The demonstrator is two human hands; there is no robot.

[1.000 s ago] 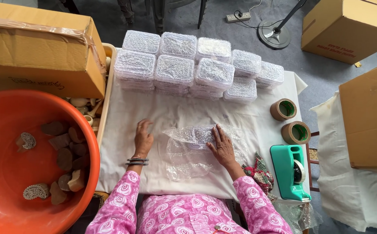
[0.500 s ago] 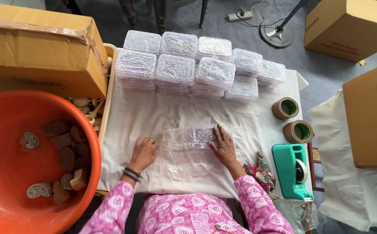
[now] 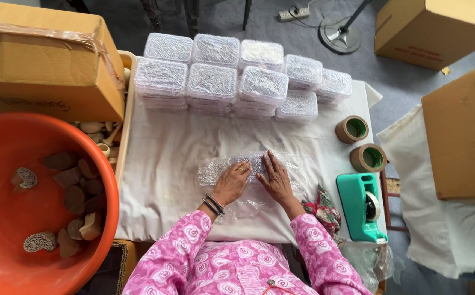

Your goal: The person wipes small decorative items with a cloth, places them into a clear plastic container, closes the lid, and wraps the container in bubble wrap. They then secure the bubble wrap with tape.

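Observation:
A sheet of clear bubble wrap (image 3: 215, 169) lies on the white cloth (image 3: 161, 164) that covers the table, rolled around something I cannot make out. My left hand (image 3: 232, 183) presses flat on its middle, fingers together. Right beside it, my right hand (image 3: 274, 177) rests on the wrap with fingers spread. Both sleeves are pink with a white swirl print. Behind the hands stand stacks of wrapped clear boxes (image 3: 210, 82) in rows.
An orange tub (image 3: 8, 136) with several carved wooden blocks sits at the left, below a taped cardboard box (image 3: 40, 65). Two tape rolls (image 3: 352, 129) and a teal tape dispenser (image 3: 360, 205) lie at the right. More cardboard boxes (image 3: 461, 142) stand on the floor.
My left hand has slid right across the cloth onto the bubble wrap, next to my right hand. The wrap is bunched more tightly under both hands.

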